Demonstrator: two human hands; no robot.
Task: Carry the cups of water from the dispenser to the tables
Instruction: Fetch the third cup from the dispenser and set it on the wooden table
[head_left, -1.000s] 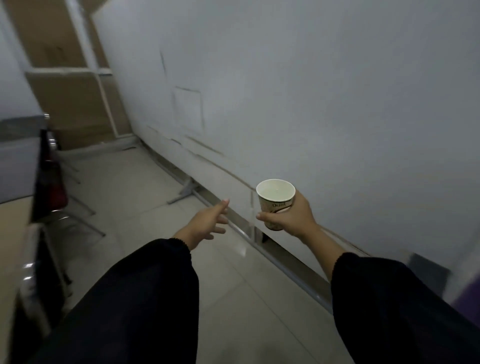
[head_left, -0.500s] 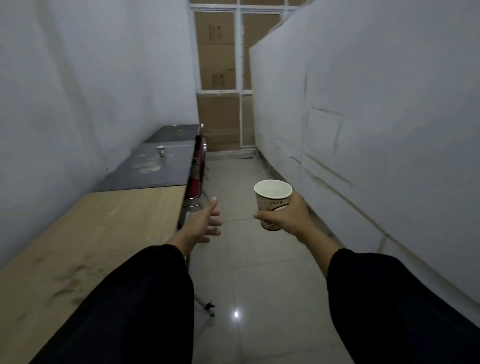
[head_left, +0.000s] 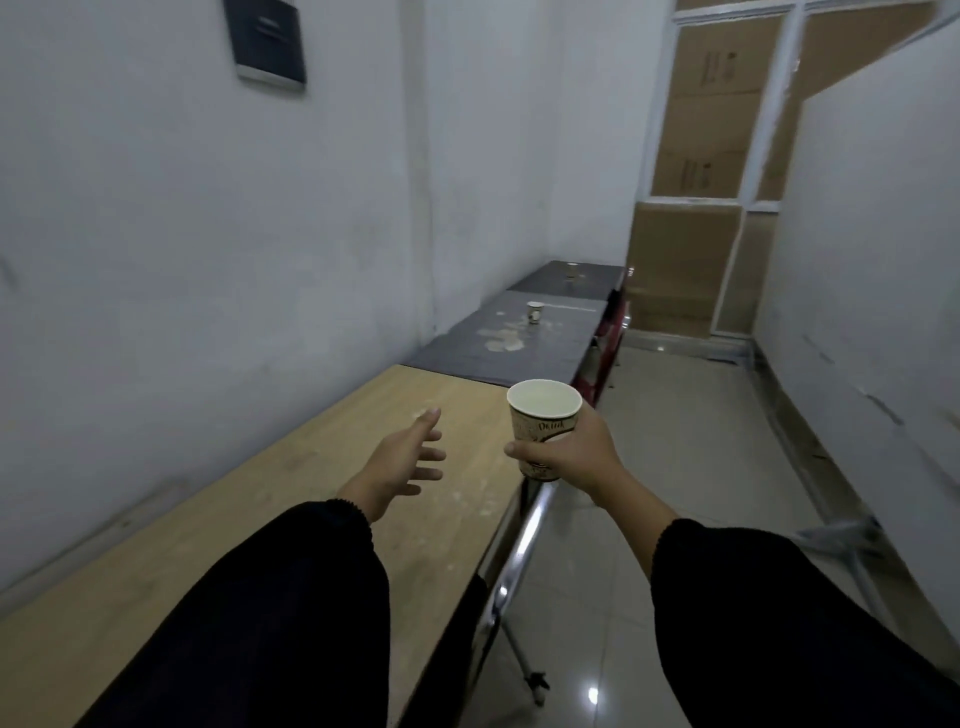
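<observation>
A paper cup of water (head_left: 543, 423) is held upright in my right hand (head_left: 571, 457), above the right edge of a light wooden table (head_left: 322, 499). My left hand (head_left: 402, 462) hovers over that table, fingers spread, holding nothing. Beyond it stands a dark table (head_left: 498, 345) with a second paper cup (head_left: 534, 312) on it. A further dark table (head_left: 571, 278) carries a third cup (head_left: 572, 269). The dispenser is not in view.
White walls close in on the left and right of a narrow tiled aisle (head_left: 675, 441). Red chairs (head_left: 605, 353) stand tucked beside the dark tables. Stacked cardboard boxes (head_left: 685, 260) fill the far end behind a white frame.
The view has swung left from the right wall to the row of tables. Both hands now sit over the wooden table, the cup still upright in my right hand.
</observation>
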